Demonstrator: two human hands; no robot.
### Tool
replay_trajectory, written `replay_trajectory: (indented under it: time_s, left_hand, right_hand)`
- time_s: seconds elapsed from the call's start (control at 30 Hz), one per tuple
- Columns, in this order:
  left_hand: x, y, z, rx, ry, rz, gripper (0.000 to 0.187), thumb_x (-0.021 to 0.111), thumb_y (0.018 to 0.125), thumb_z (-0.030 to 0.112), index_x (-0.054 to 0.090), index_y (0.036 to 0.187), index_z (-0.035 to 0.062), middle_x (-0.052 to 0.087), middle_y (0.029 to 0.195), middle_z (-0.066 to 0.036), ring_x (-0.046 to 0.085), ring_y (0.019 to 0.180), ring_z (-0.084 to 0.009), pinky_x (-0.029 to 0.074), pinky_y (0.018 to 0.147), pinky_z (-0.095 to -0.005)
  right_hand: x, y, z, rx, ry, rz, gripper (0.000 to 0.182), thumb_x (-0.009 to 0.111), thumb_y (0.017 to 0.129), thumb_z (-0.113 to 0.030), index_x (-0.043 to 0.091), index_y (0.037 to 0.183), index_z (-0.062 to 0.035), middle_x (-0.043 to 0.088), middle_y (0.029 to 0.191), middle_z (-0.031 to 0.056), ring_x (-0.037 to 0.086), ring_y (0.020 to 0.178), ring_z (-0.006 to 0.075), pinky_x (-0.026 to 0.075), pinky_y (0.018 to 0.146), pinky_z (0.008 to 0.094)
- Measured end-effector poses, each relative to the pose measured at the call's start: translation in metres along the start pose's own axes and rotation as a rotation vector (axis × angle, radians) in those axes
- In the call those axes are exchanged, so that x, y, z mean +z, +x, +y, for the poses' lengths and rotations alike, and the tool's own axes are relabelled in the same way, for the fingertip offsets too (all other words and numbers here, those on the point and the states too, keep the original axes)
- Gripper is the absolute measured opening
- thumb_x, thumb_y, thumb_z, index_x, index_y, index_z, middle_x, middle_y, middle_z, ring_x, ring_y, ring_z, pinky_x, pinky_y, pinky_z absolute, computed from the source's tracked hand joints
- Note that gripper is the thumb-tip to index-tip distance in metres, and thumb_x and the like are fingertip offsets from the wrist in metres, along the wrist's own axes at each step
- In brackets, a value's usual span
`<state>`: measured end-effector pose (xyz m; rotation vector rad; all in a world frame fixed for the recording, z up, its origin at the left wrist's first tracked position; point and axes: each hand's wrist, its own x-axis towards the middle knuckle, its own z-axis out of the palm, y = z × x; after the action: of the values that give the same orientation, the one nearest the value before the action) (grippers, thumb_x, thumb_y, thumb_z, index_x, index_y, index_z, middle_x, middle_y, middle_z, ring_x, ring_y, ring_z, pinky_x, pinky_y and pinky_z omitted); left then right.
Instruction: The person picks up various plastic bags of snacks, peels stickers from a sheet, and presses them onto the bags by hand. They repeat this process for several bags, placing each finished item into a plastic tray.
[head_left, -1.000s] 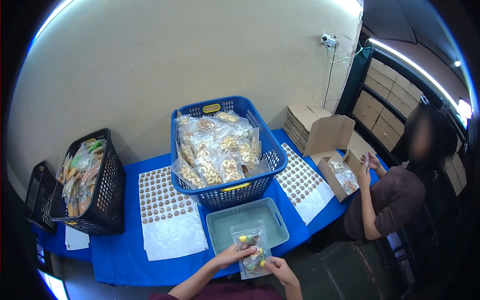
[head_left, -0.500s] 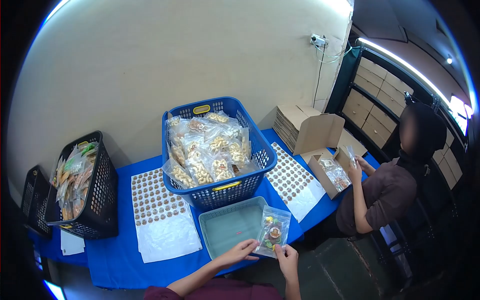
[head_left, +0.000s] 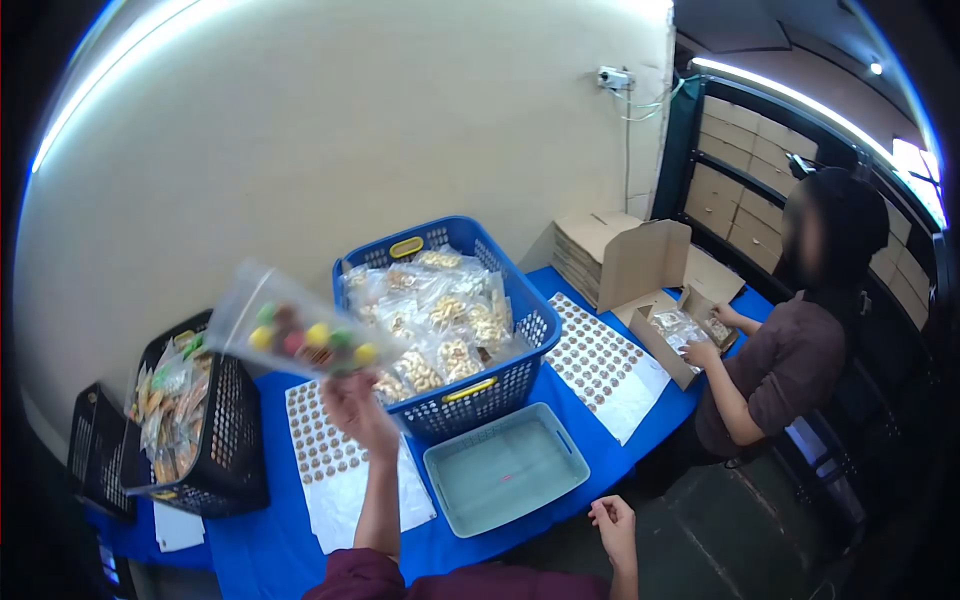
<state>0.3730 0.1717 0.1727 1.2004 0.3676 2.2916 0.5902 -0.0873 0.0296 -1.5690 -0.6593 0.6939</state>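
My left hand is raised over the sticker sheet, its fingers closed on the lower end of a clear bag of colourful candies. The bag tilts up to the left, in front of the wall and the blue basket's left side. Near the table's front edge, my right hand is apart from the bag, its fingers curled together; whether anything small is between them is too small to tell. Between my hands stands a grey-green tray with a small red mark on its bottom.
A blue basket holds many nut bags. Black baskets stand left. Sticker sheets lie on the blue cloth. At the right a co-worker has both hands at an open cardboard box, beside stacked flat boxes.
My left hand has lifted the candy bag up and left, away from the tray. My right hand has let go of it. The co-worker's hands have moved down to the box.
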Motion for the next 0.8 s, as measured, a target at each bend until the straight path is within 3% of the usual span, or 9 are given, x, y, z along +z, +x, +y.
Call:
replay_trajectory:
  time_s: [0.17,0.27,0.33,0.37,0.4,0.47,0.5,0.6,0.8]
  left_hand:
    - [-0.003,0.004,0.002,-0.134,0.07,-0.001,0.023,0.049,0.088,0.008,0.044,0.108,-0.0002,0.058,0.091,-0.007,0.056,0.082,-0.0105,0.046,0.069,-0.0217]
    - [-0.03,0.017,-0.039,-0.591,0.145,-0.353,0.047,0.054,0.086,0.013,0.032,0.124,-0.0015,0.055,0.104,-0.013,0.055,0.092,-0.0139,0.045,0.075,-0.0231]
    - [-0.055,0.017,-0.071,-0.956,0.242,-0.406,0.074,0.059,0.083,0.017,0.009,0.134,-0.0014,0.043,0.123,-0.02,0.054,0.098,-0.0189,0.045,0.08,-0.0266]
    - [-0.064,0.011,-0.07,-0.909,0.356,-0.487,0.089,0.063,0.079,0.018,-0.005,0.136,0.0029,0.021,0.137,-0.024,0.046,0.111,-0.0267,0.039,0.09,-0.0338]
    - [-0.082,0.0,-0.092,-0.723,0.436,-0.521,0.087,0.061,0.08,0.013,-0.004,0.136,0.0043,0.013,0.14,-0.022,0.028,0.125,-0.0286,0.033,0.096,-0.0355]
    - [-0.078,-0.008,-0.071,-0.683,0.401,-0.487,0.087,0.062,0.078,0.01,-0.003,0.137,0.0073,0.011,0.14,-0.022,0.019,0.129,-0.0301,0.028,0.099,-0.0386]
    - [-0.078,-0.011,-0.059,-0.705,0.335,-0.456,0.086,0.062,0.077,0.01,0.0,0.138,0.0103,0.009,0.141,-0.02,0.02,0.128,-0.0345,0.022,0.101,-0.0419]
    - [-0.079,-0.022,-0.028,-0.636,0.288,-0.405,0.081,0.06,0.078,0.008,0.005,0.137,0.0106,0.012,0.141,-0.018,0.023,0.127,-0.0341,0.025,0.1,-0.0418]
    - [-0.127,-0.048,0.011,-0.725,0.318,-0.359,0.07,0.059,0.077,0.003,0.018,0.134,0.0089,0.027,0.135,-0.012,0.042,0.114,-0.0262,0.041,0.086,-0.0334]
  right_hand:
    - [-0.005,-0.008,0.004,-0.002,-0.017,0.044,0.008,0.055,0.082,-0.006,0.056,0.081,0.0011,0.057,0.069,0.0042,0.052,0.06,0.0064,0.042,0.056,0.0188]
    - [-0.005,-0.008,0.005,0.003,-0.018,0.039,0.007,0.055,0.082,-0.006,0.056,0.081,0.0012,0.057,0.069,0.0043,0.052,0.061,0.0067,0.043,0.056,0.0192]
    - [-0.004,-0.009,0.008,-0.002,-0.042,0.011,0.007,0.055,0.082,-0.006,0.056,0.081,0.0013,0.058,0.07,0.0045,0.053,0.062,0.007,0.043,0.056,0.0194]
    - [-0.003,-0.008,0.009,-0.015,-0.062,-0.003,0.008,0.055,0.081,-0.006,0.056,0.081,0.0015,0.058,0.07,0.0046,0.054,0.062,0.0071,0.044,0.056,0.0195]
    - [-0.002,-0.004,0.008,-0.034,-0.082,-0.011,0.008,0.055,0.081,-0.006,0.056,0.082,0.0016,0.058,0.07,0.0047,0.054,0.062,0.0073,0.044,0.056,0.0196]
    - [0.001,-0.001,0.012,-0.075,-0.12,-0.03,0.009,0.056,0.081,-0.006,0.056,0.083,0.0024,0.059,0.072,0.0054,0.055,0.064,0.0082,0.045,0.058,0.0201]
    - [0.005,0.001,0.015,-0.081,-0.131,-0.041,0.009,0.056,0.081,-0.006,0.057,0.083,0.0025,0.059,0.072,0.0056,0.055,0.064,0.0084,0.045,0.058,0.0202]
    - [0.019,0.003,0.023,-0.095,-0.123,-0.108,0.01,0.057,0.081,-0.007,0.057,0.083,0.0026,0.06,0.073,0.0063,0.057,0.065,0.009,0.046,0.058,0.0207]
    - [0.064,0.006,0.015,-0.127,-0.248,-0.295,0.013,0.059,0.079,-0.009,0.058,0.085,0.0027,0.061,0.072,0.0061,0.057,0.063,0.0086,0.046,0.057,0.0216]
